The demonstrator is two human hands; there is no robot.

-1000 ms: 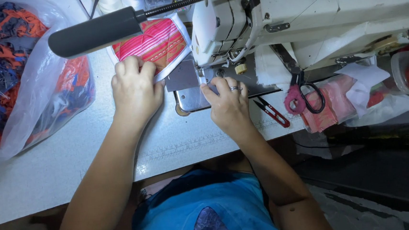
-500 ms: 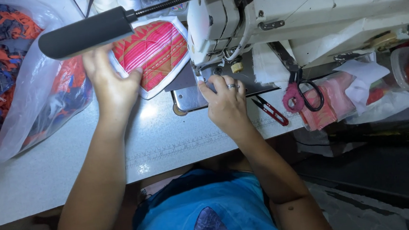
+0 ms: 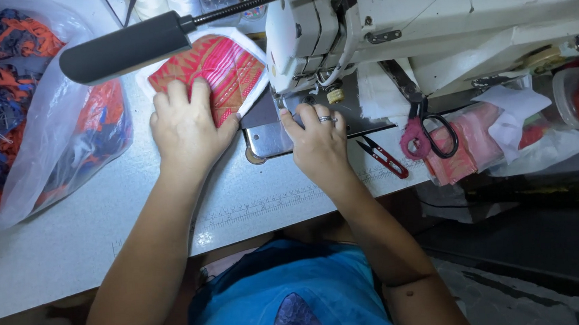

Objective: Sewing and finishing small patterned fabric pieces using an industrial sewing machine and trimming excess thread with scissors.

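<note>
Head view: the left hand (image 3: 185,125) lay spread flat on the red patterned fabric piece (image 3: 218,69), pinning it to the white worktop (image 3: 58,246). The piece sat just left of the sewing machine (image 3: 429,17) needle area, its long axis slanting toward it. The right hand (image 3: 315,137) (ring on one finger) was nearer the needle, fingers curled together on the metal plate (image 3: 271,140); couldn't tell if it pinched anything. Red snips (image 3: 383,157) lay just beside.

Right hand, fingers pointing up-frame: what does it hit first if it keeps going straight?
Probably the sewing machine: the right hand has fingertips on the metal plate, pointing toward the presser foot area just beyond. Depth is unclear.
</note>
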